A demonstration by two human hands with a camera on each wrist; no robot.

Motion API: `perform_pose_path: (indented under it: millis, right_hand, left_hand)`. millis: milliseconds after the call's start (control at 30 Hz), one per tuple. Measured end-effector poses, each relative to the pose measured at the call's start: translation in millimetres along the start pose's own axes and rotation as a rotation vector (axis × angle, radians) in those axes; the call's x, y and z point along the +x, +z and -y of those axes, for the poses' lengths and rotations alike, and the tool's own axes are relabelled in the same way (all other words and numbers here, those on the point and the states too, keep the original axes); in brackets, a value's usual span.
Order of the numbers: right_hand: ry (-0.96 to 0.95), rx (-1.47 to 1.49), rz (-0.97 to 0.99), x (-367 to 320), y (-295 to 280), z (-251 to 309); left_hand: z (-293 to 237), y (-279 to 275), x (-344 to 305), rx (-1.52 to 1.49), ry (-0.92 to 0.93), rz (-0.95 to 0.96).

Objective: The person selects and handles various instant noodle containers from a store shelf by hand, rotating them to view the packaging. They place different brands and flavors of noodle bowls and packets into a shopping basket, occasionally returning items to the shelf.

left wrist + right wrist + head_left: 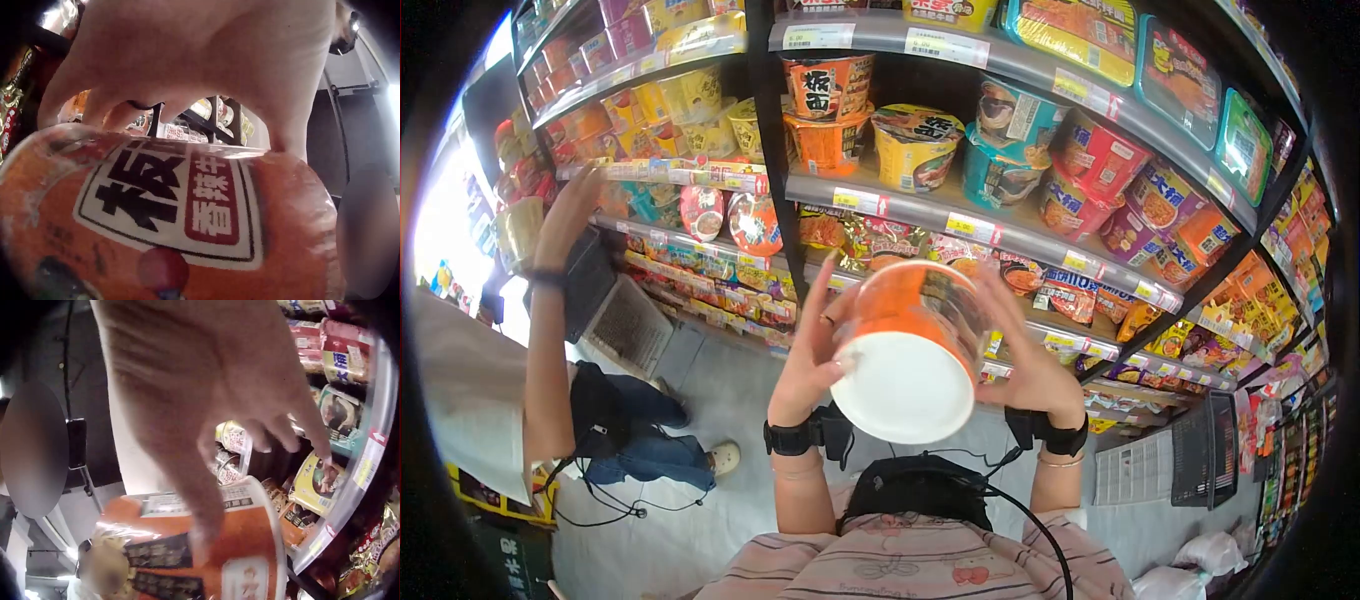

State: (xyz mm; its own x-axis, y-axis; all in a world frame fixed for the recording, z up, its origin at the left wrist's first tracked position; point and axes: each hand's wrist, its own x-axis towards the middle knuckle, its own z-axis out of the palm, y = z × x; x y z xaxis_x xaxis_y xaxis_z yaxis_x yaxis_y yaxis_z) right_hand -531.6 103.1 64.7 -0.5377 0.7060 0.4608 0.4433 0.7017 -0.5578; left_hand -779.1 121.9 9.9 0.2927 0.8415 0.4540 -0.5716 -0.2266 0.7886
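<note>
An orange noodle bucket (pixel 915 350) is tilted in front of the shelves, its white base toward the head camera. The left hand (pixel 812 350) holds its left side, thumb near the base rim; the right hand (pixel 1030 365) holds the other side. In the left wrist view the left hand (pixel 200 69) arches over the bucket's printed label (pixel 169 200). In the right wrist view the right hand (pixel 206 394) has its thumb on the orange wall (pixel 237 544), while its other fingers are spread, and their contact with the bucket cannot be seen.
Shelves of bucket and packet noodles (pixel 915 145) stand ahead, with price-tag edges (pixel 960 228). At the left, another person's arm (pixel 550 330) reaches toward the shelf. Baskets stand left (pixel 625 325) and right (pixel 1205 450); white bags (pixel 1210 555) lie at the lower right.
</note>
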Motion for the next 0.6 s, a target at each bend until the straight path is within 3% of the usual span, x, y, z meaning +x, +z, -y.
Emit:
perform_pose_path:
  millis: [133, 167, 233, 400, 467, 500, 600]
  right_hand:
    - [-0.010, -0.052, 0.270, 11, 1, -2]
    - [-0.073, -0.071, 0.253, 13, -1, -7]
    - [-0.009, 0.033, 0.108, 9, 5, -15]
    - [0.214, 0.266, -0.314, 2, 37, -26]
    - [0.143, 0.235, -0.378, 9, 52, -20]
    - [0.110, 0.220, -0.411, 10, 56, -19]
    - [0.126, 0.094, -0.235, -1, 57, -17]
  left_hand:
    - [3, 7, -1, 0.068, -0.083, -0.048]
    - [3, 7, 0, -0.029, -0.027, -0.078]
    - [4, 6, 2, -0.222, 0.097, -0.134]
    - [1, -7, 0, 0.448, 0.076, 0.028]
    - [4, 3, -2, 0.765, 0.041, 0.137]
    - [4, 17, 0, 0.709, 0.029, 0.026]
    - [12, 14, 2, 0.731, 0.061, -0.103]
